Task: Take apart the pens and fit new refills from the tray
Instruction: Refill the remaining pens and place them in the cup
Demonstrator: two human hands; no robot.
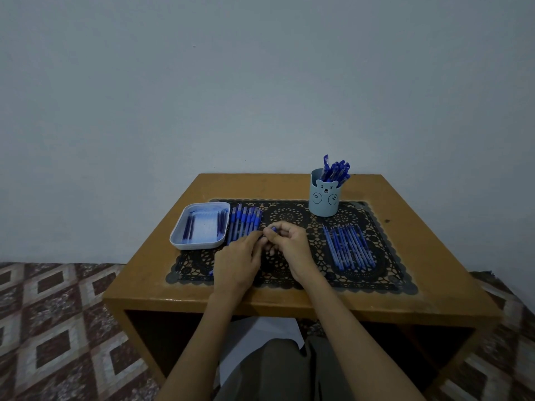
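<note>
Now both hands meet mid-mat [289,282]: right hand [289,244] pinches a blue pen [273,228], left hand [238,260] fingers curled at its end. Tray [185,241] sits left, refills [348,246] right.

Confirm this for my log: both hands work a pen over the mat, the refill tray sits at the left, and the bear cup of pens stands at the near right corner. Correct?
Not quite: the bear cup stands at the far right, toward the wall, as the head view shows. The rest holds.
</note>
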